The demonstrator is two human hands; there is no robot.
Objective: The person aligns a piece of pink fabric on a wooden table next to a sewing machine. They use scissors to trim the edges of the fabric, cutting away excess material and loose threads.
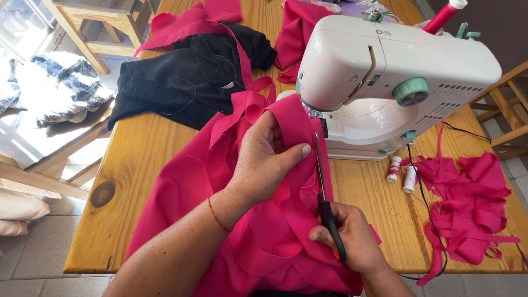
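L hand (263, 160) pinches a fold of pink fabric (247, 231) betw. thumb & fingers, holding it up just in front of the white sewing machine (385, 71). R hand (352, 236), below & right of that pinch, is closed around black-handled scissors (323, 192); blades run up along the fabric edge beside the L thumb. Pink scraps (467, 209) & two thread spools (401, 173) lie well right of the R hand on the wooden table (143, 159); black cloth (187, 71) sits beyond the L hand.

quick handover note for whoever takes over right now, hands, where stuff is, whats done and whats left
Left hand: pinches a fold of pink fabric up in front of the sewing machine.
Right hand: holds scissors, blades up along the held edge.
Elsewhere: pink scraps on the table at right, two thread spools by the machine, black cloth behind.
Done: a pile of strips already lies cut.
Left: the cut along this edge seems unfinished; how far it has run cannot be told.
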